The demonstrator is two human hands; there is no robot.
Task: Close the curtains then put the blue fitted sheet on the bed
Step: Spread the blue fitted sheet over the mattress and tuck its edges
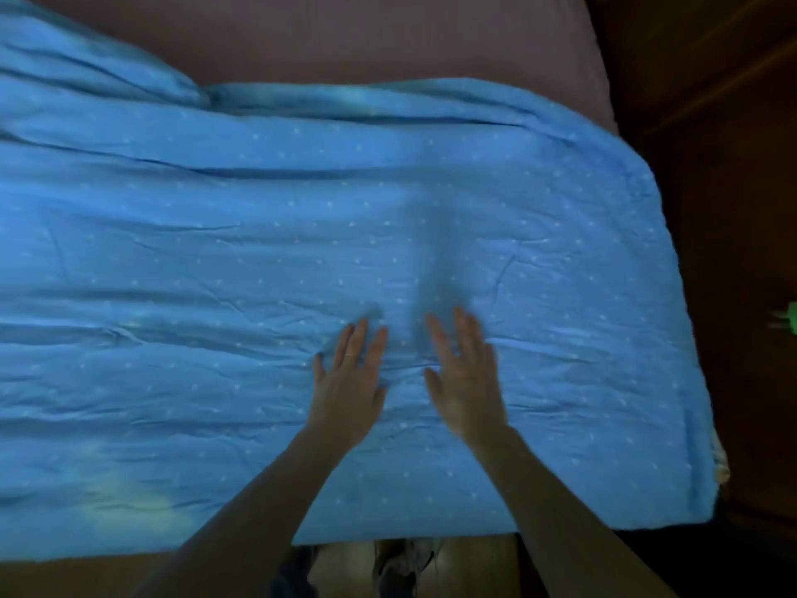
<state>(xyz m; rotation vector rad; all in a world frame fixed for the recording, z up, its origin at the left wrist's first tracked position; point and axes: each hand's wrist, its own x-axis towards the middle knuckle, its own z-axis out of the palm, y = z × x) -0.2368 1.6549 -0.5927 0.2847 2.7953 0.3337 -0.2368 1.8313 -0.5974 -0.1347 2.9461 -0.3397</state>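
1. Head view: the blue fitted sheet [215, 252] lies spread over the bed [388, 36] and fills the middle and lower frame. Its far edge sits in a rumpled fold across the upper frame, with the bed's bare reddish-brown surface beyond it.
2. Risk: the far side looks untucked, so a hard push with flat palms could slide the cloth toward the upper frame. It could also pile more creases into that fold.
3. Risk: the corner at lower right seems only draped over the bed's end, and a tug from the middle may pull it off.
4. Risk: the room is dim, so wrinkles at the left of the frame are easy to miss.
5. The left hand [349, 381] lies flat on the sheet at lower centre, fingers straight and slightly spread, gripping nothing.
6. The right hand [463, 377], just beside it, is likewise flat and empty. It is blurred, so I cannot tell whether the palm fully touches the cloth.
7. Both forearms reach up from the bottom edge, converging toward the hands.
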